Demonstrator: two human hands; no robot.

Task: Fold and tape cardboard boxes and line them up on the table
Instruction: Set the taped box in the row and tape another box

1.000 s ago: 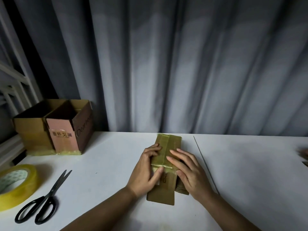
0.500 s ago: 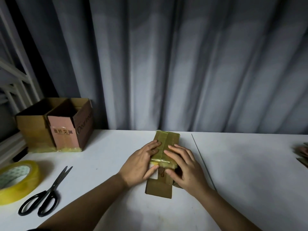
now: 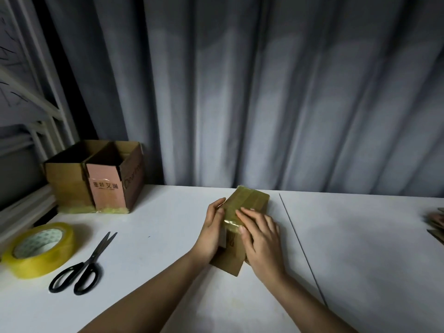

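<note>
Box [image 3: 247,207] right of scissors [image 3: 81,267] is pressed w/ flat fingers, left hand [image 3: 212,233] & right hand [image 3: 260,236]; prob. light, stiff, slick tape; best held by sides.

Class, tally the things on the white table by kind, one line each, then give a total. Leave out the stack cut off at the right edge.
Cardboard boxes: 3
Tape rolls: 1
Scissors: 1
Total: 5

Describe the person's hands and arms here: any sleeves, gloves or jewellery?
Both the left hand and the right hand are bare, with no gloves, rings or watch visible. The forearms are uncovered down to the frame edge; no sleeve shows.
</note>
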